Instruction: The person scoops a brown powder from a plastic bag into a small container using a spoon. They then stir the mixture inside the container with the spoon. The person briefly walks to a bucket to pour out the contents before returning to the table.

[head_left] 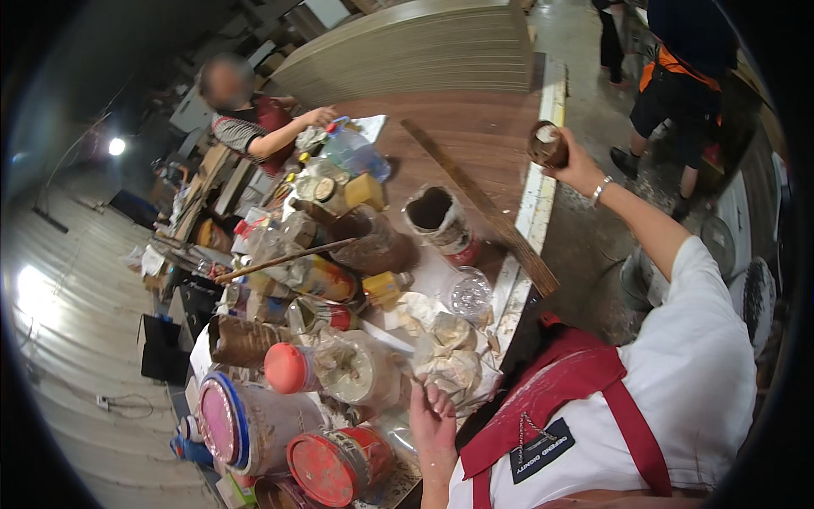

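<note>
My right hand (582,166) is stretched out past the table's right edge, wrapped round a small brown cup (548,144). Something whitish shows in the cup's mouth. Low in the middle, my left hand (433,417) has its fingers curled beside a cloudy plastic container (356,369); what they hold, if anything, is hard to make out. Just beyond it lies a crumpled, stained cloth or plastic bag (454,352). A clear plastic cup (470,293) and a crusted, cut-open container (439,222) stand farther up the table.
Bottles and tubs crowd the left side, including a red-lidded bucket (326,467) and a pink-lidded bucket (222,422). A wooden strip (479,204) lies across the brown tabletop (509,114). Stacked boards (415,51) rise at the far end. A co-worker (263,127) reaches over bottles; another person (678,102) stands right.
</note>
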{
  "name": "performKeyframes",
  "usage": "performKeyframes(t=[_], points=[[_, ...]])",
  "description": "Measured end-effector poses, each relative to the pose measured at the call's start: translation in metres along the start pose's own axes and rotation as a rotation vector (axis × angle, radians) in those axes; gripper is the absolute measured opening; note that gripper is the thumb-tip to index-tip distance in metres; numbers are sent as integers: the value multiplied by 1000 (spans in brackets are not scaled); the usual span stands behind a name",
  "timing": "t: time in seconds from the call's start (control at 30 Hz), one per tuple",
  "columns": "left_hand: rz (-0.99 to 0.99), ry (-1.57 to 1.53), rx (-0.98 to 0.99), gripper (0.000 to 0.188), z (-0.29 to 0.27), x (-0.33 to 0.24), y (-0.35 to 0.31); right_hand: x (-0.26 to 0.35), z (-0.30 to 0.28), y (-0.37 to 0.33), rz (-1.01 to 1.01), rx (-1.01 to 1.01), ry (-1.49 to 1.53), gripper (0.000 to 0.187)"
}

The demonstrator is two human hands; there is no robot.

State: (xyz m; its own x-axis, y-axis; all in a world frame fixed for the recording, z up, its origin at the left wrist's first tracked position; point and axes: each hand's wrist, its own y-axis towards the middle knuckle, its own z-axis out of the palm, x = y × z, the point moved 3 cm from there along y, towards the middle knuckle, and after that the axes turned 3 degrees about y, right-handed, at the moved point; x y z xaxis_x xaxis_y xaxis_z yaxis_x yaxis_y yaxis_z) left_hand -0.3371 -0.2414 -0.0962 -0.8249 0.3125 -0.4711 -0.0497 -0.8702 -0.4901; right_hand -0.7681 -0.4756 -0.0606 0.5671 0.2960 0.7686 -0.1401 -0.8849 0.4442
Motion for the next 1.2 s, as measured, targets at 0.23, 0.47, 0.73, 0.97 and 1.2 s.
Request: performKeyframes(t=[0.23, 0.47, 0.73, 0.97, 1.2], points=[[29, 143, -37, 21, 33, 12, 7, 9, 2, 4, 1, -5, 150, 76], [50, 341, 5, 23, 75, 44, 16, 5, -12, -14, -136, -105, 243, 82], [-181, 543, 95, 21, 150, 107, 70, -89, -87, -26, 58, -226, 202, 71], [-203, 505, 78, 20, 213, 164, 131, -192, -180, -47, 286, -409, -18, 75], [-247, 397, 34, 19, 219, 190, 146, -240, -210, -53, 253, -440, -21, 73]])
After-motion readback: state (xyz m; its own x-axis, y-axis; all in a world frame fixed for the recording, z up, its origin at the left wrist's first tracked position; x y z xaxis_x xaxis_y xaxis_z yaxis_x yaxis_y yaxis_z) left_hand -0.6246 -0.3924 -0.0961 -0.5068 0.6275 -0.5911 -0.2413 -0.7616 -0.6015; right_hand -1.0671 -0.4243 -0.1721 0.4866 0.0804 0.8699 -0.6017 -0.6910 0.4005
